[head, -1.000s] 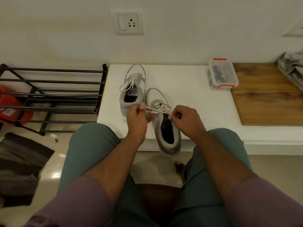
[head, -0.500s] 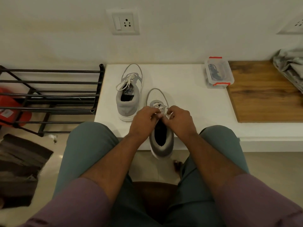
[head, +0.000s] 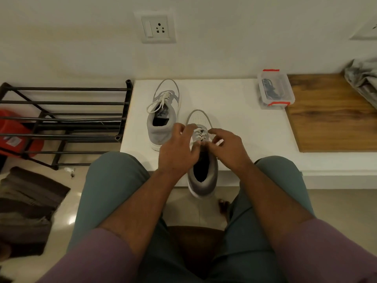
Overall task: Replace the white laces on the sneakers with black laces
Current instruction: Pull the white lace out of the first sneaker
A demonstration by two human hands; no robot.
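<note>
The near sneaker (head: 201, 152) overhangs the white platform's (head: 234, 111) front edge, bringing its white lace (head: 201, 135) within reach. Left hand (head: 177, 150) and right hand (head: 228, 150) apparently pinch lace ends; blur prevents certainty.

You face a plain pale wall (head: 244, 37) with a switch-and-socket plate (head: 156, 28). A low white platform (head: 234, 111) runs along it, a wooden board (head: 330, 123) at its right end. On the glossy beige floor (head: 67, 201) to your left stand a black metal rack (head: 65, 121) and a dark folded mat (head: 28, 207).
</note>
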